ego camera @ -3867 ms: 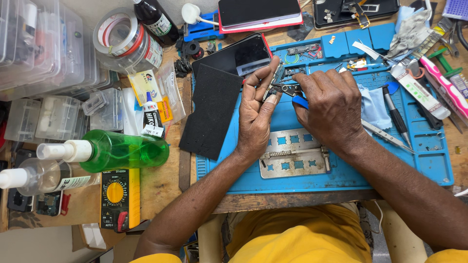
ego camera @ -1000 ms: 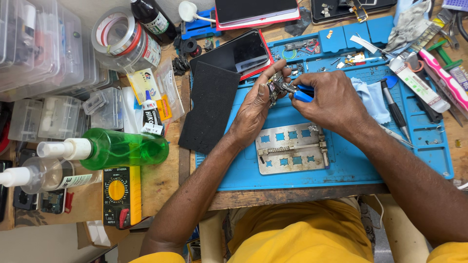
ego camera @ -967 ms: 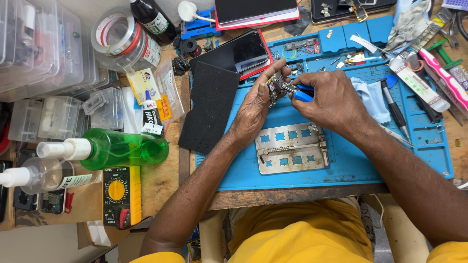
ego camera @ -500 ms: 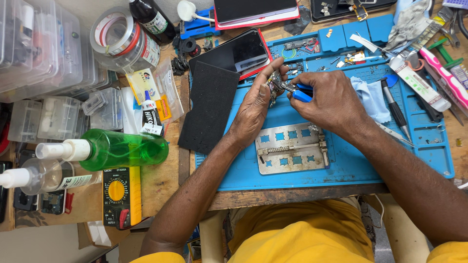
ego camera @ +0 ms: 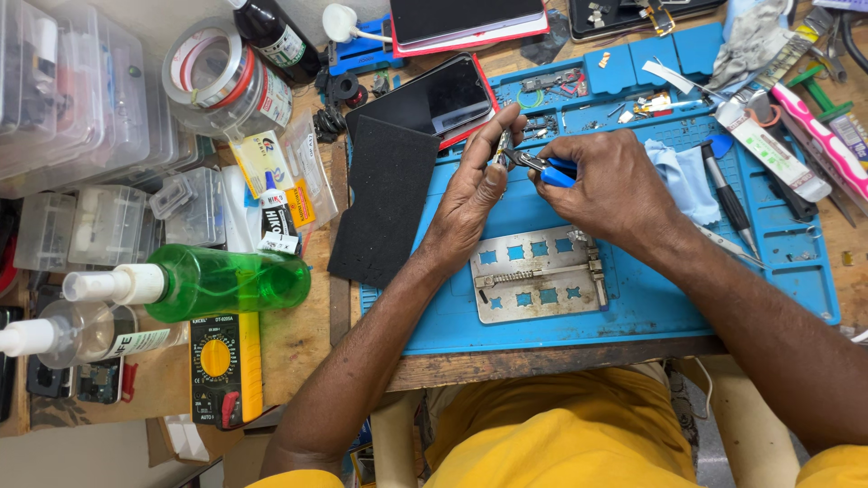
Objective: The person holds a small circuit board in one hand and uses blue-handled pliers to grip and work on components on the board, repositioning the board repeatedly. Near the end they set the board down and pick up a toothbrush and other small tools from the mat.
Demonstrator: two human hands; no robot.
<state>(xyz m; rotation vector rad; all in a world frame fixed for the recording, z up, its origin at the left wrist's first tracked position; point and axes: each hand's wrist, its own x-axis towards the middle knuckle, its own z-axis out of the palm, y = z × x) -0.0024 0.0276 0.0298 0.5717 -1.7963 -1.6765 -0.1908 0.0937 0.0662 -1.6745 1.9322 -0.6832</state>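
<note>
My left hand [ego camera: 475, 185] pinches a small metal part [ego camera: 504, 145] between thumb and fingers, above the blue work mat [ego camera: 633, 307]. My right hand [ego camera: 608, 185] grips blue-handled pliers [ego camera: 545, 166], and the jaws meet the small part. A dark phone in a red case [ego camera: 429, 95] lies just beyond my left hand. A metal holding fixture [ego camera: 538, 285] rests on the mat beneath my wrists.
A black foam pad [ego camera: 384, 199] lies left of the mat. A green spray bottle [ego camera: 217, 282], a yellow multimeter [ego camera: 221, 366], tape rolls [ego camera: 217, 77] and clear plastic boxes [ego camera: 63, 99] crowd the left. Screwdrivers, a tube and tweezers [ego camera: 768, 154] lie at the right.
Both hands stay together at the small part. They sit slightly higher on the mat than four seconds ago. Little else has moved.
</note>
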